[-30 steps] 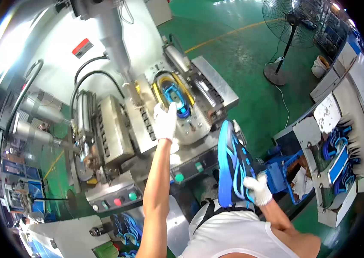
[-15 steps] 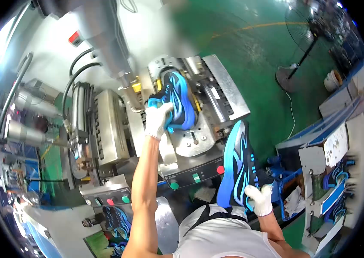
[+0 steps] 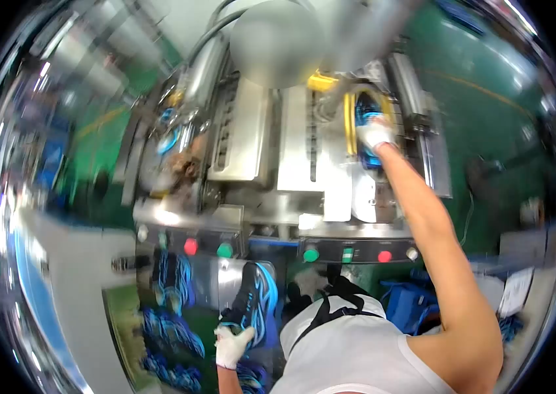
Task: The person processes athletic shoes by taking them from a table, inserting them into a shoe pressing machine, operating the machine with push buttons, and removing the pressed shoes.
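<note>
My left hand (image 3: 232,345), in a white glove, is closed on the heel end of a black and blue sneaker (image 3: 259,299) at the lower left, sole side facing right. Up at the machine, my right hand (image 3: 376,133), also gloved and blurred, grips another black and blue shoe (image 3: 367,108). That one sits between the yellow-edged side pieces of the right press station (image 3: 364,197). My right fingers are wrapped over its heel part; some of them are hidden.
Several more blue and black shoes (image 3: 171,331) lie on a green-based tray at the lower left. Red and green buttons line the control panels (image 3: 364,251). A metal cylinder (image 3: 277,43) hangs over the machine. A blue bin (image 3: 409,305) stands right of my legs.
My left hand has left the press and moved down left with a shoe. My right hand has gone from my lap up to the press with the other shoe. The view has turned left.
</note>
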`<state>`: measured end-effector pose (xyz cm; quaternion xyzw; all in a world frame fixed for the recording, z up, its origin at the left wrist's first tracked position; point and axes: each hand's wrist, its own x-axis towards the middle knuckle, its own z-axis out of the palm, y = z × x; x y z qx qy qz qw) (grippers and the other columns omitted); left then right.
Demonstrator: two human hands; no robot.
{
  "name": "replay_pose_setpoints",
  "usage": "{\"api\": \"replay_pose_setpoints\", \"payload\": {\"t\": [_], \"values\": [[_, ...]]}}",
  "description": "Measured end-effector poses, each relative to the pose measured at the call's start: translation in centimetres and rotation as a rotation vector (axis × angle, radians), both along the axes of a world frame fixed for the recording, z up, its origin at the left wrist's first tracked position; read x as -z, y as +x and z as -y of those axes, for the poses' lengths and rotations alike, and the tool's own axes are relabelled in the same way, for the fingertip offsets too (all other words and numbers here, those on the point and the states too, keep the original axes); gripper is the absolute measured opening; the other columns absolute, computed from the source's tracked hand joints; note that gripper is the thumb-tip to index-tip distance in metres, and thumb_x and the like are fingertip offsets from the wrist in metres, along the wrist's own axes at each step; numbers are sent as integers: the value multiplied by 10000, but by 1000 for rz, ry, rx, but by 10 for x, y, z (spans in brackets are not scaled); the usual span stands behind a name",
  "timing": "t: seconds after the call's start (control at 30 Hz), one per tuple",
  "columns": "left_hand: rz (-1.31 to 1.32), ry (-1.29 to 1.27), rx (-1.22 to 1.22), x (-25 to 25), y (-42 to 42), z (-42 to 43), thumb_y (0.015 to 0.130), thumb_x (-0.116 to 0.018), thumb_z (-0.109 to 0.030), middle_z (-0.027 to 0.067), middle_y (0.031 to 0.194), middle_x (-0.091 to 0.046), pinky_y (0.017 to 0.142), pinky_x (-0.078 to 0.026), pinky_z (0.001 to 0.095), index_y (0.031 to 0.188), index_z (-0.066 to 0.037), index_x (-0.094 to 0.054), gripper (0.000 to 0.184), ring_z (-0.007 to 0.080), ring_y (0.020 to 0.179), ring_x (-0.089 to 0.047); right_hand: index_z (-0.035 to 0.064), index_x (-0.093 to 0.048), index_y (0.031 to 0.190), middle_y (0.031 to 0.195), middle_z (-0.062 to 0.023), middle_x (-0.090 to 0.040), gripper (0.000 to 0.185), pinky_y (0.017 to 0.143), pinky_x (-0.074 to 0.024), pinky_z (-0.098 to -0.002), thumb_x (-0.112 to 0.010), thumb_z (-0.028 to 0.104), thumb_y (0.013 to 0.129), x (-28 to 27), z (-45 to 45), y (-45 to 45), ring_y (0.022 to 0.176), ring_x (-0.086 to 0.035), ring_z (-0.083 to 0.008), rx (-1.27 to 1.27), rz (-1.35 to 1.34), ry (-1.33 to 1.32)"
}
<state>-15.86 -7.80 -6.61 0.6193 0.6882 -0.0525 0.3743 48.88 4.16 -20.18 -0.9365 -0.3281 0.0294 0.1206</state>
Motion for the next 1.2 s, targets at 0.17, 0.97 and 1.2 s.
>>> {"api": "replay_pose_setpoints", "payload": {"t": [0.17,0.97,1.2], "values": [[-126,-42,-400,125,-72,66,787,-813,-491,314,1335,-632,1031,-509,493,1335,58,-555,817,450,1236,-629,-38,-754,927,968,-259,-752,480,873,-533,-467,-738,416,773,-41,56,12,971,-733,-374,-24,-140,174],[-241,496,-1289,257,-356,-47,921,-642,-649,230,1444,-529,1030,-458,580,1413,-20,-510,809,405,1270,-588,10,-327,1603,1681,-271,-244,994,1274,-175,-521,-810,330,795,20,148,-397,1570,-198,-437,-606,164,-268],[-210,537,-828,290,-383,-32,976,-619,-439,229,1218,-641,951,-489,585,1181,-45,-633,444,443,1110,-638,-46,-394,1547,1625,-288,-351,882,1258,-256,-460,-787,324,850,-4,139,-512,1534,-317,-410,-738,-349,-345]]}}
